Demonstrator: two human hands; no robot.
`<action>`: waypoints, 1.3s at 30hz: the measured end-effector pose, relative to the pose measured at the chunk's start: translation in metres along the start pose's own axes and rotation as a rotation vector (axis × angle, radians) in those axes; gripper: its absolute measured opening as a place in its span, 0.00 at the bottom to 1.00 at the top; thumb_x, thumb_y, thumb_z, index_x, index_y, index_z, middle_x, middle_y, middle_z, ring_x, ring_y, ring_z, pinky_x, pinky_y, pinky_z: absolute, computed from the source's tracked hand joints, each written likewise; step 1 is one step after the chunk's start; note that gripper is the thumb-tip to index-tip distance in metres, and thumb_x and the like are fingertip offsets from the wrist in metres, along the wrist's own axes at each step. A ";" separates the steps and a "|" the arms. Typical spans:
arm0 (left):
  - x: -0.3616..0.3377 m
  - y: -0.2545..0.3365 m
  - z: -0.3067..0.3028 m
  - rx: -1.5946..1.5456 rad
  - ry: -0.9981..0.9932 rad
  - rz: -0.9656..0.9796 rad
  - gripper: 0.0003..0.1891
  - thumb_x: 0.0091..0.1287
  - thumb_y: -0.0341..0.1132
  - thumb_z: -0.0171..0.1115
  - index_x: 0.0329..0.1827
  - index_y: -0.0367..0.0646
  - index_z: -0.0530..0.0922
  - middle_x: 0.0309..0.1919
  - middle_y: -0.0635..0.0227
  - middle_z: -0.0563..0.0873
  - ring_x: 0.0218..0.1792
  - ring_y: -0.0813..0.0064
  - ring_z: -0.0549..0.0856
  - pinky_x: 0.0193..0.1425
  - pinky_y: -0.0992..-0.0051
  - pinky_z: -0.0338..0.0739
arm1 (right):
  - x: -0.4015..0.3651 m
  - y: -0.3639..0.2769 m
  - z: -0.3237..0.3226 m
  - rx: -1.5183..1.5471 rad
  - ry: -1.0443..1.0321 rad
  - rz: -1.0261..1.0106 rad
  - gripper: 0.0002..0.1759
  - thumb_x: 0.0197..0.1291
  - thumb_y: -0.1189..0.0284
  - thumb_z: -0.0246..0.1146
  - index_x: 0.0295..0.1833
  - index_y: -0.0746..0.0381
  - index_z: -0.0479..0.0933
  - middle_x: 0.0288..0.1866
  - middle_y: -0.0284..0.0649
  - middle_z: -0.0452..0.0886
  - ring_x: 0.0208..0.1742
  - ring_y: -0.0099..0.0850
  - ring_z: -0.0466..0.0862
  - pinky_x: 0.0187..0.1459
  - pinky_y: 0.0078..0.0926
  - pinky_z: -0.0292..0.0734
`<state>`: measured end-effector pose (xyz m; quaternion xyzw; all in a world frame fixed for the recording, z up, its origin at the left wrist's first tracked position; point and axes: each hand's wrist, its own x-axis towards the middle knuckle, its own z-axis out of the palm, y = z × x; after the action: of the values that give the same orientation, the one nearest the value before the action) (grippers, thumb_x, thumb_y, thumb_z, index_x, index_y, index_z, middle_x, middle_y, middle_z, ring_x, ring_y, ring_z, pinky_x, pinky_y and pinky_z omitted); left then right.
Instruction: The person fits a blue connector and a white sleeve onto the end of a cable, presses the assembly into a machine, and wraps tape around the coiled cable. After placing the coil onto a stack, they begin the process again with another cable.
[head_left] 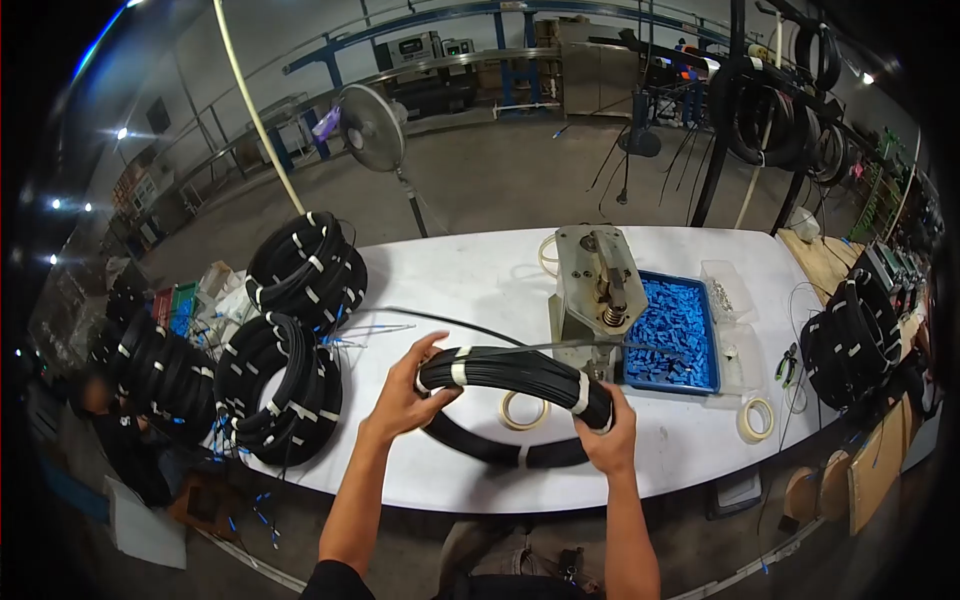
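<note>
Currently: black cable coil with white tape bands [520, 372] held over white surface [470, 270]; left hand [405, 400] and right hand [608, 440], grip closed on it. Wound and banded; loose tail [450, 320] untucked.

Workshop hall: grey concrete floor [500, 180] across upper centre, white worktable [470, 275] mid-frame, pedestal fan [372, 127] just behind its upper-left edge. Blue steel racking [400, 22] along the far wall at top, boxy machines [415, 48] by it. Small bright lamps [122, 132] at far left; frame edges dark.
</note>
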<state>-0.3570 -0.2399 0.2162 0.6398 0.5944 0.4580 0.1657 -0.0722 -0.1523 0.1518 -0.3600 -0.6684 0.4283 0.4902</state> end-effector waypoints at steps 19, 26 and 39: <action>0.033 -0.001 0.029 0.071 -0.004 -0.177 0.08 0.50 0.26 0.64 0.31 0.36 0.75 0.19 0.67 0.76 0.22 0.77 0.73 0.29 0.74 0.69 | 0.081 -0.041 -0.002 -0.475 -0.225 -0.180 0.20 0.44 0.70 0.72 0.46 0.61 0.79 0.39 0.47 0.85 0.45 0.47 0.83 0.48 0.38 0.77; 0.026 -0.003 0.024 0.096 -0.052 -0.175 0.10 0.51 0.29 0.65 0.33 0.36 0.75 0.19 0.59 0.78 0.22 0.67 0.76 0.30 0.69 0.71 | 0.075 -0.043 0.005 -0.542 -0.224 -0.115 0.20 0.44 0.71 0.69 0.46 0.60 0.79 0.41 0.47 0.85 0.44 0.49 0.83 0.46 0.39 0.77; 0.037 0.008 0.042 0.227 0.075 -0.151 0.11 0.52 0.27 0.69 0.38 0.38 0.79 0.25 0.58 0.84 0.26 0.68 0.81 0.35 0.70 0.76 | 0.074 -0.020 -0.007 -0.391 -0.121 -0.120 0.19 0.39 0.77 0.70 0.42 0.65 0.78 0.35 0.46 0.85 0.37 0.41 0.86 0.42 0.31 0.78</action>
<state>-0.3238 -0.1937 0.2144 0.5905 0.6945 0.3977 0.1041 -0.0865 -0.0911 0.1967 -0.3813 -0.7873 0.2813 0.3945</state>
